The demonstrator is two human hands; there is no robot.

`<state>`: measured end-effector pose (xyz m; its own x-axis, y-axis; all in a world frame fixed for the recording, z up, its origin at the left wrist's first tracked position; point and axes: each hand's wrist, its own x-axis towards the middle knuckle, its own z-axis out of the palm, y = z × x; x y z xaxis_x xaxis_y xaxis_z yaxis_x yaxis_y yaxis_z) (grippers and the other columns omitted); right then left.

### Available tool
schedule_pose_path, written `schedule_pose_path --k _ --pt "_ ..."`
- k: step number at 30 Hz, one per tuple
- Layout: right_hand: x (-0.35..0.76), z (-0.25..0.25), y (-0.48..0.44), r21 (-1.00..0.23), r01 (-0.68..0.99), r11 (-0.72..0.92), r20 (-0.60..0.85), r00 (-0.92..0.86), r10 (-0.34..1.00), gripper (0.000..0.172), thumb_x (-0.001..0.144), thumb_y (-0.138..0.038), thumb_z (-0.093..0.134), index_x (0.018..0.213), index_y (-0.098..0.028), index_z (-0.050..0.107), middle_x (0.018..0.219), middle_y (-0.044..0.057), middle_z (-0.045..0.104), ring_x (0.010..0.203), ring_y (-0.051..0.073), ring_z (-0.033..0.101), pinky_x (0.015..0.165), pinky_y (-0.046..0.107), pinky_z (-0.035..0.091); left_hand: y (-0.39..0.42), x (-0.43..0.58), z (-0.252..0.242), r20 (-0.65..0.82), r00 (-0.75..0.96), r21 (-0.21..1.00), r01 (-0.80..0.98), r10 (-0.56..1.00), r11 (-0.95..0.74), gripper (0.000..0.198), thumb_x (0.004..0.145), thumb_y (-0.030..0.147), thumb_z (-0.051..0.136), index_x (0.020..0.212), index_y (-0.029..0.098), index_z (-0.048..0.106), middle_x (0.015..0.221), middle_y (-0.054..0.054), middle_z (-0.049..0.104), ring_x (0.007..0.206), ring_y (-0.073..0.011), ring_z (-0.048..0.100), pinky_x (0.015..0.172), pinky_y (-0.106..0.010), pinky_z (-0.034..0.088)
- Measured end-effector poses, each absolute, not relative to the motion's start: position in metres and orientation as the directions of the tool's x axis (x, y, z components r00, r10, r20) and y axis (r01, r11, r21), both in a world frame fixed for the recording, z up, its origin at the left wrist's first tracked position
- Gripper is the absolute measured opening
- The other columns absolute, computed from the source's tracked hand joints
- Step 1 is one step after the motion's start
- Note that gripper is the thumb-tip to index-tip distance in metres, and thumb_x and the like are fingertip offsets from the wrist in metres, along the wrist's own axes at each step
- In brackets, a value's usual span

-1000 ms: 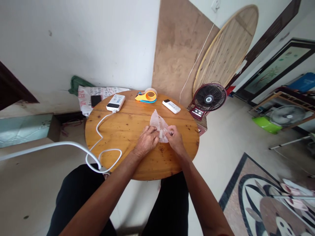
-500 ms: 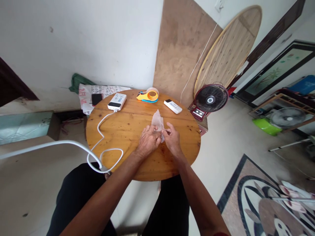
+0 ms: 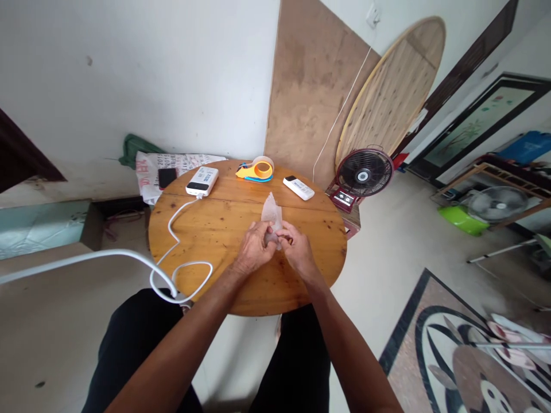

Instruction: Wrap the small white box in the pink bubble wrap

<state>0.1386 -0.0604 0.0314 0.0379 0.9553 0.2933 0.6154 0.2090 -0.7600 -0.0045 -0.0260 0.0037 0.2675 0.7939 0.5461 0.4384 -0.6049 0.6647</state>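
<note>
A thin, whitish, see-through sheet (image 3: pixel 271 210) lies on the round wooden table (image 3: pixel 215 229), its narrow end pointing away from me. My left hand (image 3: pixel 256 245) is at the sheet's near left side, with thumb and fingers pinched on it. From the right, my right hand (image 3: pixel 296 245) pinches the sheet's near right edge between thumb and fingertips. The two hands almost meet, and they hide part of the near end. Whether the sheet is plastic or paper I cannot tell.
Toward the back of the table are a white power bank (image 3: pixel 202 181) with a white cable (image 3: pixel 172 223), a yellow tape dispenser (image 3: pixel 258 170) and a second white device (image 3: pixel 298 187). A dark red fan (image 3: pixel 362 173) stands beyond the right edge. A printed sack (image 3: pixel 148 172) lies behind.
My left fingers have curled in from lying flatter to a pinch on the sheet. My right fingers have drawn closer together on its edge. The whole view has shifted slightly.
</note>
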Motion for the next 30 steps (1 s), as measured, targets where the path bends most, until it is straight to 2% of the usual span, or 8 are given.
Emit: schedule_pose_path --k 6,11,14,18,21,25,28,30 --pt "0.136 0.038 -0.057 -0.509 0.833 0.217 0.314 -0.055 0.948 0.049 0.083 -0.015 0.049 0.132 -0.018 0.050 0.104 0.008 0.072 0.093 0.022 0.063 0.090 0.038 0.048 -0.027 -0.001 0.005 0.494 0.187 0.746 0.410 0.849 -0.525 0.018 0.084 0.030 0.058 0.099 0.020 0.056 0.090 -0.003 0.061 0.086 -0.0179 0.055 0.079 -0.030 0.047" --pt "0.140 0.044 -0.059 -0.422 0.875 0.236 0.271 -0.126 0.954 0.059 0.082 -0.011 0.047 0.140 -0.014 0.042 0.112 0.012 0.069 0.099 0.024 0.062 0.097 0.042 0.043 -0.029 0.004 0.007 0.455 0.146 0.762 0.446 0.879 -0.469 0.014 0.085 0.033 0.057 0.082 0.019 0.057 0.085 -0.003 0.058 0.084 -0.0165 0.056 0.077 -0.028 0.046" --pt "0.143 0.053 -0.059 -0.452 0.852 0.263 0.219 -0.179 0.959 0.062 0.080 -0.007 0.043 0.141 -0.015 0.040 0.115 0.010 0.069 0.102 0.023 0.063 0.098 0.040 0.043 -0.029 0.006 0.018 0.388 0.157 0.746 0.525 0.908 -0.409 0.015 0.083 0.032 0.061 0.078 0.019 0.060 0.085 -0.004 0.059 0.087 -0.0174 0.058 0.078 -0.028 0.046" --pt "0.147 0.067 -0.053 -0.509 0.822 0.256 0.143 -0.212 0.967 0.058 0.082 -0.007 0.041 0.139 -0.014 0.043 0.115 0.008 0.070 0.109 0.023 0.062 0.097 0.038 0.045 -0.024 0.006 0.040 0.204 0.238 0.644 0.698 0.950 -0.313 0.016 0.080 0.034 0.065 0.076 0.018 0.066 0.091 -0.007 0.062 0.083 -0.0200 0.060 0.072 -0.029 0.045" --pt "0.150 0.073 -0.047 -0.536 0.812 0.231 0.110 -0.204 0.973 0.053 0.083 -0.010 0.043 0.136 -0.013 0.048 0.113 0.009 0.071 0.107 0.025 0.063 0.095 0.038 0.046 -0.017 0.001 0.047 0.122 0.307 0.633 0.708 0.944 -0.312 0.010 0.077 0.028 0.066 0.075 0.018 0.067 0.088 -0.006 0.063 0.076 -0.0176 0.060 0.067 -0.027 0.043" --pt "0.159 0.066 -0.038 -0.673 0.695 0.253 0.114 -0.241 0.964 0.050 0.081 -0.010 0.046 0.130 -0.017 0.055 0.104 0.005 0.074 0.098 0.021 0.067 0.091 0.033 0.048 -0.010 -0.002 0.038 0.181 0.337 0.695 0.621 0.924 -0.362 0.010 0.076 0.025 0.064 0.070 0.017 0.066 0.078 -0.002 0.062 0.072 -0.0152 0.058 0.065 -0.026 0.044" --pt "0.169 0.054 -0.025 -0.787 0.585 0.198 0.128 -0.160 0.979 0.039 0.081 -0.015 0.049 0.116 -0.016 0.065 0.091 0.005 0.075 0.083 0.018 0.067 0.081 0.030 0.051 -0.010 0.001 0.029 0.289 0.314 0.665 0.614 0.904 -0.426 0.008 0.074 0.021 0.062 0.067 0.018 0.063 0.078 -0.003 0.061 0.082 -0.0188 0.058 0.074 -0.029 0.046" --pt "0.175 0.047 -0.012 -0.812 0.557 0.176 0.148 -0.096 0.984 0.031 0.080 -0.019 0.051 0.104 -0.015 0.070 0.083 0.004 0.073 0.072 0.016 0.064 0.074 0.028 0.051 -0.011 0.003 0.024 0.343 0.300 0.647 0.612 0.890 -0.455 0.006 0.072 0.018 0.060 0.066 0.019 0.060 0.080 -0.004 0.059 0.087 -0.0209 0.057 0.079 -0.032 0.047"
